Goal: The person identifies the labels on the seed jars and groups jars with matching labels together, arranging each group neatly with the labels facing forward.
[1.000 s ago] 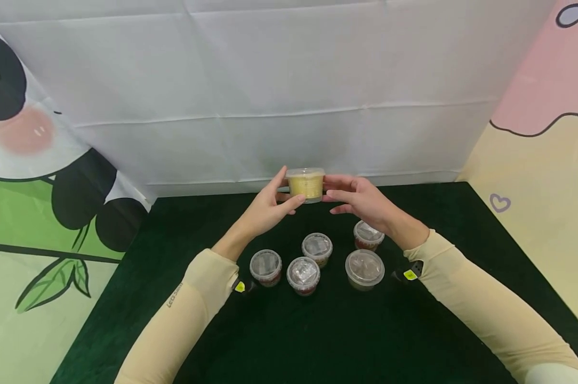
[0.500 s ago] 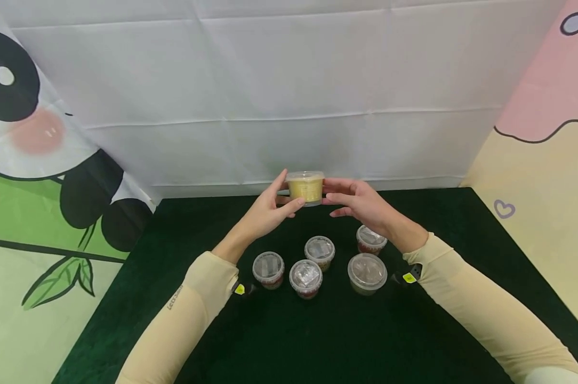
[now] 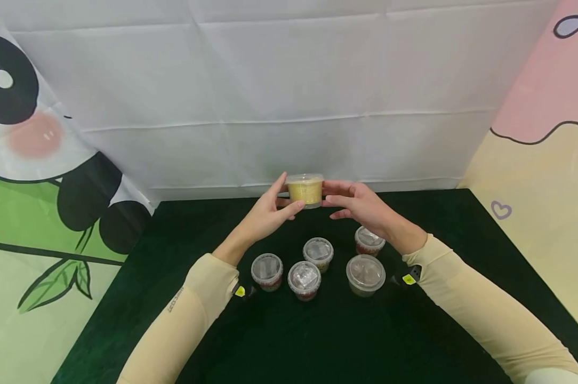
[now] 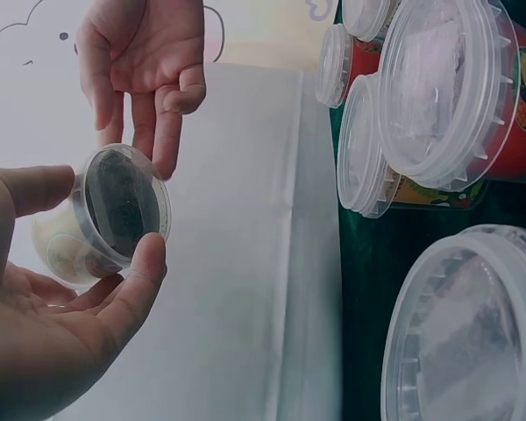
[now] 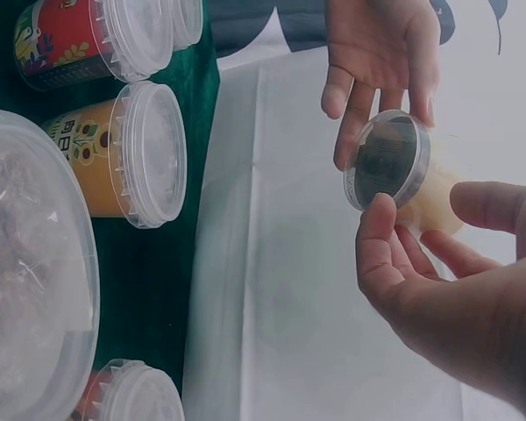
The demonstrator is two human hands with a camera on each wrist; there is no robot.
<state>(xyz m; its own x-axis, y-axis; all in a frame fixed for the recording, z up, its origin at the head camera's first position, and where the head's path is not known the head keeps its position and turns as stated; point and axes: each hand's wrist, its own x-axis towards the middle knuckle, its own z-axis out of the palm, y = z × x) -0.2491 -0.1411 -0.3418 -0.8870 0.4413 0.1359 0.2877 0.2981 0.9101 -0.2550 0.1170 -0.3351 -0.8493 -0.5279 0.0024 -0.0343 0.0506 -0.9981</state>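
A small clear plastic tub (image 3: 305, 193) with yellow contents and a clear lid is held upright in the air, above the far edge of the table. My left hand (image 3: 265, 214) grips its left side, thumb across the front and fingers behind. From the other side my right hand (image 3: 366, 209) holds it lightly, with fingertips at its right side and thumb tip right by its edge. Both wrist views show the tub's dark round underside (image 4: 123, 203), with fingertips at its rim.
Several lidded tubs stand on the dark green table (image 3: 289, 341) below my hands: a left one (image 3: 267, 272), a front one (image 3: 304, 280), a middle one (image 3: 318, 252), a wider one (image 3: 366, 274) and a far right one (image 3: 369, 240). A white cloth wall (image 3: 279, 96) rises behind.
The camera view shifts slightly. Both hands keep the tub in nearly the same place, with almost the same hold; the tubs on the table stay put.
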